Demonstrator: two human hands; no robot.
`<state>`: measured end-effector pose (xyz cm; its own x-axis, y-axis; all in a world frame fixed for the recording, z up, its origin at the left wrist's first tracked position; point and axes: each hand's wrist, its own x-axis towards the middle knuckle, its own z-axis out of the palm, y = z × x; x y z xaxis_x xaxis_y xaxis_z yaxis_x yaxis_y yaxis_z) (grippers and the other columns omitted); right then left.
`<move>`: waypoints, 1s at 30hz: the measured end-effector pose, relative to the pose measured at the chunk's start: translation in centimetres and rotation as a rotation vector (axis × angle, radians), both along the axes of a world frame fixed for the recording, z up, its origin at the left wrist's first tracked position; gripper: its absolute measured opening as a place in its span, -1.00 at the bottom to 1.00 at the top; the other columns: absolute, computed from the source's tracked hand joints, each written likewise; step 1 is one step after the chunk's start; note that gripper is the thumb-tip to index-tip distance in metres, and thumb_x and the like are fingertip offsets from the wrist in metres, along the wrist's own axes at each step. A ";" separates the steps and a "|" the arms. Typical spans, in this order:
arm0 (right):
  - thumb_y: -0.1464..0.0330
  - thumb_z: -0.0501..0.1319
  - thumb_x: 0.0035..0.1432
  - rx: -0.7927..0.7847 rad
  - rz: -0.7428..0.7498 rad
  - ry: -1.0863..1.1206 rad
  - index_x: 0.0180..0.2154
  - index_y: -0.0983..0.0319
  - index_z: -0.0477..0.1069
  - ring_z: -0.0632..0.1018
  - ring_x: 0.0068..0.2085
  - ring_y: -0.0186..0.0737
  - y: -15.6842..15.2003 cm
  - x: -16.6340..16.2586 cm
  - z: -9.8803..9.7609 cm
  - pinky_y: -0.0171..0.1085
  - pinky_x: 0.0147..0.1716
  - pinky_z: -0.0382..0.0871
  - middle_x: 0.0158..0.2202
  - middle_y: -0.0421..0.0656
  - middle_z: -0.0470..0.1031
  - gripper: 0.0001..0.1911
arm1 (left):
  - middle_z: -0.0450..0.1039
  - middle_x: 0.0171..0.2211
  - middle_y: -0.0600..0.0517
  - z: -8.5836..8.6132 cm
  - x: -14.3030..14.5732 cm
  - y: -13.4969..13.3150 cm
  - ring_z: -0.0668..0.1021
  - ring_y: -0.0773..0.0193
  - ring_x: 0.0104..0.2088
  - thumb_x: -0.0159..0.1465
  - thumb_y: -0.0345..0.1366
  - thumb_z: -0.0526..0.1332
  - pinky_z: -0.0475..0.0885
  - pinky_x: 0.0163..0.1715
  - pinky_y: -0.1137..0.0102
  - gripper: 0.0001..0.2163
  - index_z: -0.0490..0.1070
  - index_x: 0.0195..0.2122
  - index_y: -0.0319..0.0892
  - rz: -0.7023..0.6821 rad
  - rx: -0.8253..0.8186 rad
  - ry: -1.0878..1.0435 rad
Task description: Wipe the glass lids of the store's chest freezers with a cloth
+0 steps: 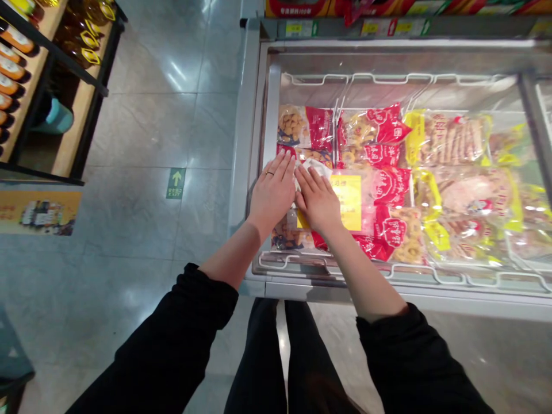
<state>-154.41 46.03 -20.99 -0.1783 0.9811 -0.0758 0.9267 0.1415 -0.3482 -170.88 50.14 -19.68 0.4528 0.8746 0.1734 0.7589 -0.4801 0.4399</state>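
My left hand (276,187), with a dark ring on one finger, lies flat on the glass lid (388,60) of a chest freezer, near the lid's left end. Beside it, my right hand (318,198) rests flat with its fingers stretched out. Under the fingers of both hands is a crumpled white cloth or tissue (318,166), partly hidden by them. A yellow printed sign (348,201) shows just right of my right hand, partly covered by it. Below the glass are red-and-clear bags of frozen food (318,127).
The freezer's grey frame (241,172) borders the lid. Yellow-trimmed packs (452,141) fill wire baskets on the right. Boxes (297,8) and price tags line the far edge. A shelf of bottles (12,69) stands at the upper left, and a green exit sign (176,183) marks the tiled floor.
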 end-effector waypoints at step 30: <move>0.26 -0.06 0.50 0.012 -0.144 -0.002 0.58 0.09 0.07 0.14 0.59 0.00 -4.6 1.7 -0.5 0.21 0.56 0.07 0.59 -0.23 0.15 -0.31 | 0.34 0.47 -0.22 -0.2 0.8 -0.4 0.30 -0.07 0.53 0.48 -0.47 0.03 0.20 0.56 -0.06 -0.45 0.25 0.50 -0.27 -0.120 0.047 0.022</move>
<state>-152.75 41.45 -21.53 -0.0357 0.9973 -0.0645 0.9382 0.0112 -0.3458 -170.06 49.73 -19.86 0.5580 0.8051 0.2014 0.7042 -0.5877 0.3984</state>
